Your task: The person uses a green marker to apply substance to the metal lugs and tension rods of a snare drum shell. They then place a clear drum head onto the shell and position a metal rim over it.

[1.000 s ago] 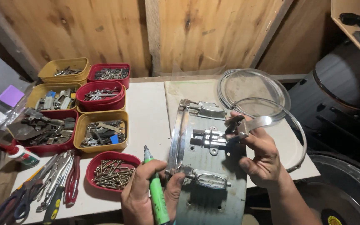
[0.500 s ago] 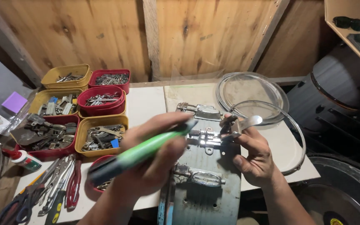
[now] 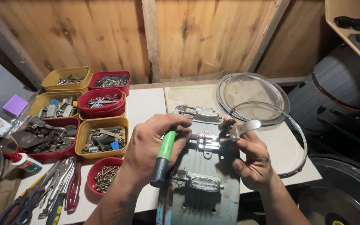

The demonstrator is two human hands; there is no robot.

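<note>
A grey curved drum shell stands on edge against the table front, with chrome lugs bolted along it. My left hand grips a green-and-black screwdriver, tip pointed up at the middle chrome lug. My right hand holds a shiny metal lever piece at the right end of that middle lug, fingers pinched on it. A lower lug sits below both hands.
Yellow and red bins of screws and metal parts fill the table's left half. Pliers and scissors lie at the front left, next to a glue bottle. Clear drum heads with hoops lie behind. A dark drum stands right.
My left hand lifted the green screwdriver from low near the table edge and swung it up to the middle lug. My right hand stayed on the lever piece.
</note>
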